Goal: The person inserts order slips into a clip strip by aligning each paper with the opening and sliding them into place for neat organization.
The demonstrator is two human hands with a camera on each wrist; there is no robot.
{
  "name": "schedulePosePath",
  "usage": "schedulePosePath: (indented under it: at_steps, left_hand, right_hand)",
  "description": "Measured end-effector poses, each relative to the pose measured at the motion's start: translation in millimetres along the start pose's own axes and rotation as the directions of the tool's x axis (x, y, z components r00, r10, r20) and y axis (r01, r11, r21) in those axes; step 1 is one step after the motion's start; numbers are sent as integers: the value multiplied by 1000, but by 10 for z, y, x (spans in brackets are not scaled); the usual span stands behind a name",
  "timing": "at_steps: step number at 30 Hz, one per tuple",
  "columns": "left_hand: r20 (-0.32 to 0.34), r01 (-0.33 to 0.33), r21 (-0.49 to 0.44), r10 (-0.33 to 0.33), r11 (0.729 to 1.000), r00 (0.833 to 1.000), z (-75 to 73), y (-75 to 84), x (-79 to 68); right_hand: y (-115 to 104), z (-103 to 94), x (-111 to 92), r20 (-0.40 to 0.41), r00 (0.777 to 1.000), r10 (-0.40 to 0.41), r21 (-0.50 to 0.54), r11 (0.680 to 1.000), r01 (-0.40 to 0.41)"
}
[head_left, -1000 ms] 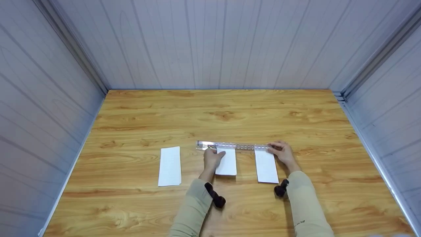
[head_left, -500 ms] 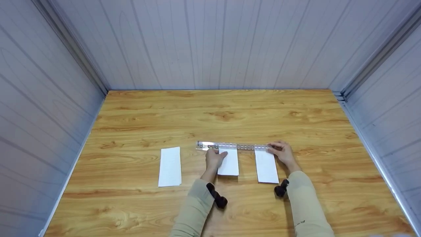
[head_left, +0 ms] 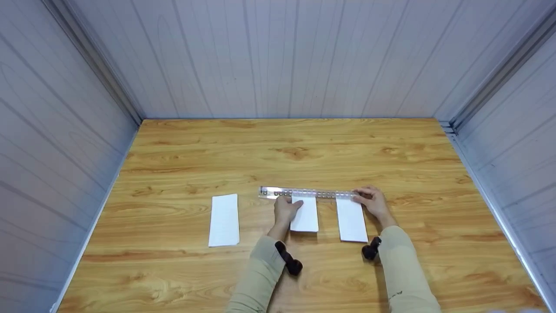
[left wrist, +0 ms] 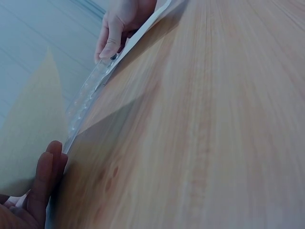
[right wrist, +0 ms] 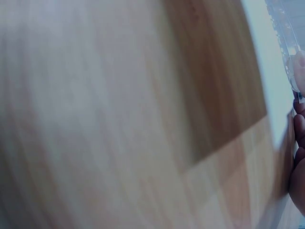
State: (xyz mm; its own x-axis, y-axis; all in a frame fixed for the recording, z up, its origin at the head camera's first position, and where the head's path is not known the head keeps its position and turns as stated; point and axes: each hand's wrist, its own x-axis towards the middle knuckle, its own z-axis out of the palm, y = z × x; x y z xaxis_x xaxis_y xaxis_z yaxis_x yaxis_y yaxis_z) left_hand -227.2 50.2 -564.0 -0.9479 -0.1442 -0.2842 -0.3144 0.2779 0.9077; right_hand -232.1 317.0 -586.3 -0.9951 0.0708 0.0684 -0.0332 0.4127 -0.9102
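In the head view a clear plastic ruler point(head_left: 325, 194) lies crosswise, covering the top edges of two white paper slips. My left hand point(head_left: 285, 211) pinches the middle slip point(head_left: 306, 217) at its upper left, thumb on top. The left wrist view has that slip point(left wrist: 35, 129) tilted up over my fingertips point(left wrist: 44, 167). At the ruler's right end, my right hand point(head_left: 374, 204) pinches it between thumb and fingers, beside the right slip point(head_left: 352, 221). Whether it also grips that slip is hidden. In the right wrist view, my right hand point(right wrist: 299, 129) is mostly cut off.
Another white paper slip point(head_left: 224, 220) lies apart on the left. Everything is on a wood-grain table point(head_left: 286, 152), with pale panel walls point(head_left: 278, 56) at the back and both sides. Dark wrist cameras point(head_left: 294, 267) are strapped to both sleeves.
My left hand has slid the middle slip a little to the right along the ruler, towards the right slip. My right hand and the ruler stay in place.
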Motion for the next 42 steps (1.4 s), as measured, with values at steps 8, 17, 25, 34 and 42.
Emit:
schedulePosePath:
  at_steps: [8,17,25,34,42]
  left_hand:
    - [-9,4,16,-4,1000,1000,24,8,-24]
    - [-13,-2,-1,2,1000,1000,73,9,-20]
    - [-5,-37,-13,37,999,999,113,1,-1]
    - [8,6,16,-6,1000,1000,150,27,-10]
    - [-8,-10,4,10,1000,1000,175,24,-31]
  right_hand:
    - [26,11,5,-5,1000,-18,31,999,19]
    - [1,-3,8,-5,1000,-4,-18,1000,3]
    - [3,-1,8,6,1000,-2,-25,1000,2]
    - [-14,-15,2,10,1000,18,-73,997,-17]
    - [-12,-6,5,-1,1000,3,-74,997,-4]
